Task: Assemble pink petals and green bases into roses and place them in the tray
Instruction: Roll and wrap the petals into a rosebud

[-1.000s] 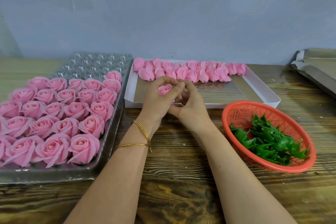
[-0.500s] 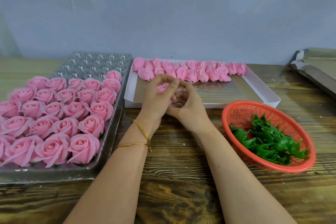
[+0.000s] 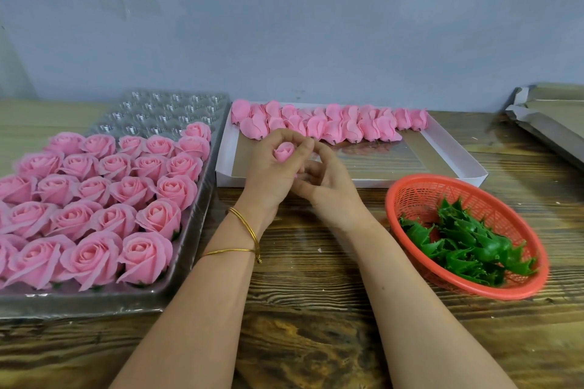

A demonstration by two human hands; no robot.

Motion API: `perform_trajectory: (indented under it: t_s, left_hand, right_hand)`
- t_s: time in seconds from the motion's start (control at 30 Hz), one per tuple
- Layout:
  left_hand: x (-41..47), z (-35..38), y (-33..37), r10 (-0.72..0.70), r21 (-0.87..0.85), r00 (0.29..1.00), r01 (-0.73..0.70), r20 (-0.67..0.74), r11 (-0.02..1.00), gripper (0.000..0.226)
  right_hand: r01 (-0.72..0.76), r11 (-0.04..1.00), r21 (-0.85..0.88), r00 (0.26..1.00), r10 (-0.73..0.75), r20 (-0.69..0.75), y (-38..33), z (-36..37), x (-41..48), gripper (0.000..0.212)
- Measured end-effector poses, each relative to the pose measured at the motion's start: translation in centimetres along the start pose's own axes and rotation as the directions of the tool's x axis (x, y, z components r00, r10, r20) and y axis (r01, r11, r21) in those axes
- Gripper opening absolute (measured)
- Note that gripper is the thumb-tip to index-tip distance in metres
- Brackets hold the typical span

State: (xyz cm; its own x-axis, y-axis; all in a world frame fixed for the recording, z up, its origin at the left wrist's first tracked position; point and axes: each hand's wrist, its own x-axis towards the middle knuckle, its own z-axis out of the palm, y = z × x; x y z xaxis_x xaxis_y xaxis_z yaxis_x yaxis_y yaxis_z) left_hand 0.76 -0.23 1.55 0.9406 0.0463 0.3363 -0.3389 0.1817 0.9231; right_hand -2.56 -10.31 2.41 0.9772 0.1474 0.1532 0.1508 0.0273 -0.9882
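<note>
My left hand (image 3: 268,174) curls around a small pink rose bud (image 3: 283,151), its thumb and fingers ringed about the petals. My right hand (image 3: 328,181) lies against the left one, fingers curled at the bud's underside; what they touch is hidden. A row of loose pink petal heads (image 3: 331,123) lines the back of the white cardboard box (image 3: 448,155). Green bases (image 3: 464,246) fill the red basket (image 3: 410,196) on the right. The clear plastic tray (image 3: 164,110) on the left holds several finished pink roses (image 3: 94,199).
The wooden table (image 3: 309,309) runs under everything. Folded cardboard (image 3: 550,117) lies at the far right edge. A grey wall stands behind. The tray's back rows show bare plastic cups.
Both hands stay in the same spot. My left fingers have shifted around the bud, and my right fingers have moved a little lower beneath it.
</note>
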Motion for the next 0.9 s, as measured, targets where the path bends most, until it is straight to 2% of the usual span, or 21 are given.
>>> perform_trajectory:
  t_s: [0.33,0.43,0.67,0.8,0.9]
  left_hand:
    - [0.10,0.10,0.03,-0.046,-0.037,0.999,0.046,-0.012,0.998,0.011]
    - [0.07,0.06,0.02,-0.020,-0.031,1.000,0.020,-0.023,0.999,0.010]
    - [0.11,-0.13,-0.16,0.066,0.124,0.998,-0.065,0.003,0.990,0.009]
    - [0.08,0.02,-0.12,0.022,0.062,1.000,-0.022,-0.009,0.998,0.009]
    - [-0.07,-0.04,-0.06,0.086,0.157,0.996,-0.080,-0.035,0.984,0.008]
  right_hand:
    - [0.014,0.995,-0.097,0.996,-0.022,-0.081,0.45,-0.10,0.26,0.068]
    - [0.010,0.997,-0.081,0.995,-0.018,-0.093,0.43,-0.12,0.25,0.068]
    - [-0.010,0.999,-0.042,0.996,0.006,-0.091,0.31,-0.13,0.18,0.062]
    - [-0.044,0.999,-0.031,0.995,0.041,-0.094,0.15,-0.30,0.26,0.069]
    - [-0.098,0.993,0.071,0.986,0.107,-0.131,-0.19,-0.53,0.36,0.067]
